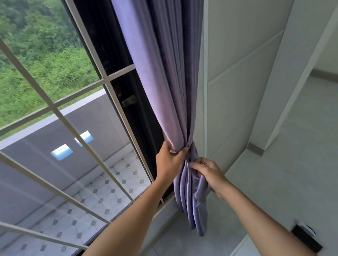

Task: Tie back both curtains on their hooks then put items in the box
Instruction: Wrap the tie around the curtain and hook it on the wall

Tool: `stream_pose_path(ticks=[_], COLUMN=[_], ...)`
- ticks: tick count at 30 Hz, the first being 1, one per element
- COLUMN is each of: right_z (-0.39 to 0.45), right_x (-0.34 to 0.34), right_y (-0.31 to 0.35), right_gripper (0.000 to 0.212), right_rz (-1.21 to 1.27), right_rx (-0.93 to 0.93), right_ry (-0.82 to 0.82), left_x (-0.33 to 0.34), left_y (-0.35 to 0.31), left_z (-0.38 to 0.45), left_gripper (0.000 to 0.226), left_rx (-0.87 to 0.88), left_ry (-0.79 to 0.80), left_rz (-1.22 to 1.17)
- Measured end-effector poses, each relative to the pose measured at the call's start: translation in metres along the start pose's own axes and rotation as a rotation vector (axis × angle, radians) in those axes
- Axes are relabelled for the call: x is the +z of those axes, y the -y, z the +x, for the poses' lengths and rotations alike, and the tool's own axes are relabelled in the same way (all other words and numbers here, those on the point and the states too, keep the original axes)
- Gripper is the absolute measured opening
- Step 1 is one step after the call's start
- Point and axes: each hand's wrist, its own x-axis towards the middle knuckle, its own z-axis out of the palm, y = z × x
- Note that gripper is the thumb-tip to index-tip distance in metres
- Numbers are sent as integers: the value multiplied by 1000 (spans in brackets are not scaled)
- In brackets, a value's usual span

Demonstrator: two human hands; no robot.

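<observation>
A purple curtain (165,68) hangs gathered into a narrow bundle between the window frame and the white wall. A band of the same purple cloth, the tieback (191,148), cinches it at waist height. My left hand (169,162) pinches the curtain's left edge right at that band. My right hand (208,173) grips the folds just below the band, on the bundle's right side. Below my hands the curtain's tail (195,207) hangs loose toward the floor. Any hook is hidden behind the cloth. No box is in view.
A white-barred window (55,107) fills the left, with a dark frame (126,103) beside the curtain. White wall panels (240,55) rise on the right. On the pale floor lie a black object (306,238) and a white board edge (243,255).
</observation>
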Motion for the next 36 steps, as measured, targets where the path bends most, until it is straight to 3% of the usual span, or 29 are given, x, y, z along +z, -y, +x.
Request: stream_pose_path(ticks=[4,7,12,17,19,23,29,33,36], right_z=[0,0,-1,1,8,41,53,55,57], right_x=[4,7,13,14,18,29,31,23,19], right_y=[0,-3,-7,-13,-10,-13,-11,-15,-20], right_gripper=[25,22,27,17,23,53,21,27,27], right_rz=[3,-25,-91,-315,-369,-467,-695,-723,-704], right_rx=[23,14,13,-98,-206,-206,-199,-201,-207], right_ry=[-18,-12,20,-237,-225,-126,-192,-163,-135], left_x=[1,1,-8,-17,-21,-30,-45,-54,-56], left_y=[6,6,5,1,0,0,2,6,17], left_z=[-7,-7,5,11,12,12,15,21,27], left_gripper=[44,27,22,20,19,17,23,25,18], left_rx=[79,130,230,237,233,215,238,270,374], left_ry=[19,76,258,293,314,319,325,280,158], left_rz=[0,60,418,514,532,557,643,691,866])
